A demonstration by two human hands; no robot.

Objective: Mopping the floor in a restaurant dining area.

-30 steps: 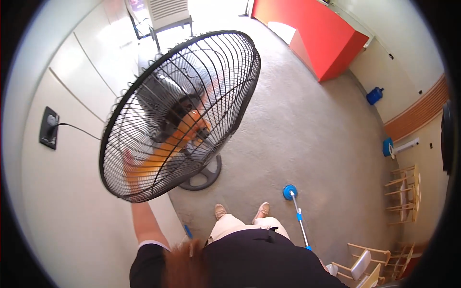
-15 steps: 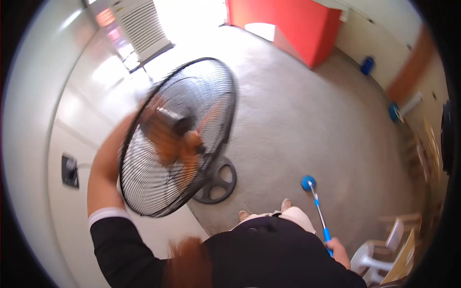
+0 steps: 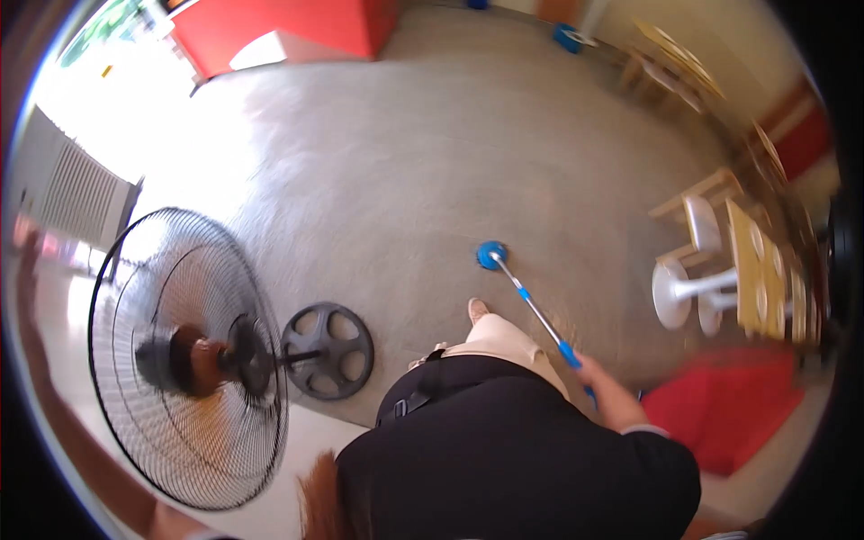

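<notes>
Right hand [image 3: 605,389] grips the blue-handled mop [image 3: 526,297] — head on the bare floor [image 3: 432,162] ahead. Left hand [image 3: 25,256], blurred, grip unreadable — raised behind the standing fan [image 3: 184,355] by the wall.

A canteen-like room: grey carpet floor [image 3: 405,180], wooden tables [image 3: 756,270], white stools [image 3: 670,292], standing fan [image 3: 184,360].

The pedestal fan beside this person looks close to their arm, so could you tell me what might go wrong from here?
1. The left hand is raised beside the pedestal fan; a knock to the tall cage could tip it on its round base.
2. The right hand holds a blue-handled mop slanting across the floor by the person's foot, a possible trip hazard.
</notes>
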